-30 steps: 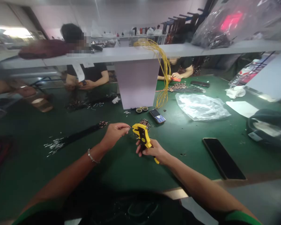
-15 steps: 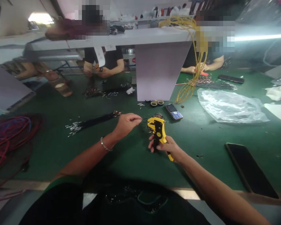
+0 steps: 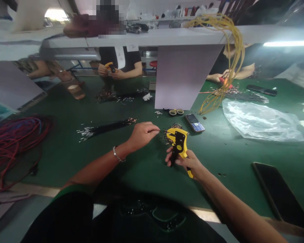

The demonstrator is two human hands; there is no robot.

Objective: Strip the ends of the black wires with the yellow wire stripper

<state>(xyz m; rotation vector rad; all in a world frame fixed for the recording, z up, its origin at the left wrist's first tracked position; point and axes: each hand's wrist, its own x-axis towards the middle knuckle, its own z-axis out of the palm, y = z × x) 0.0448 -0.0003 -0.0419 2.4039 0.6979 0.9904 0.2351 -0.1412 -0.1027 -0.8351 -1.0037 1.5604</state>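
Observation:
My left hand (image 3: pixel 145 135) is closed in a pinch, thumb against forefinger, on a thin black wire of which only a short tip shows. Just to its right, my right hand (image 3: pixel 190 160) wraps the handles of a yellow and black wire stripper (image 3: pixel 179 141), whose jaws point up and left toward my left fingertips. A small gap lies between the pinched fingers and the jaws. Behind the stripper sits a heap of short wires (image 3: pixel 176 126), partly hidden by it. A bundle of black wires (image 3: pixel 108 127) with pale terminals at its left end lies beyond my left wrist.
A keypad phone (image 3: pixel 195 123) and tape rolls (image 3: pixel 172 112) lie behind the stripper. Red cables (image 3: pixel 17 148) are piled at left. A clear plastic bag (image 3: pixel 260 119) and a large phone (image 3: pixel 278 192) are at right. Yellow cables (image 3: pixel 235 57) hang from the shelf (image 3: pixel 142 40). Co-workers sit opposite.
The whole view has shifted, so the table's things appear farther right. Both hands keep nearly the same pose, with the stripper still in the right one.

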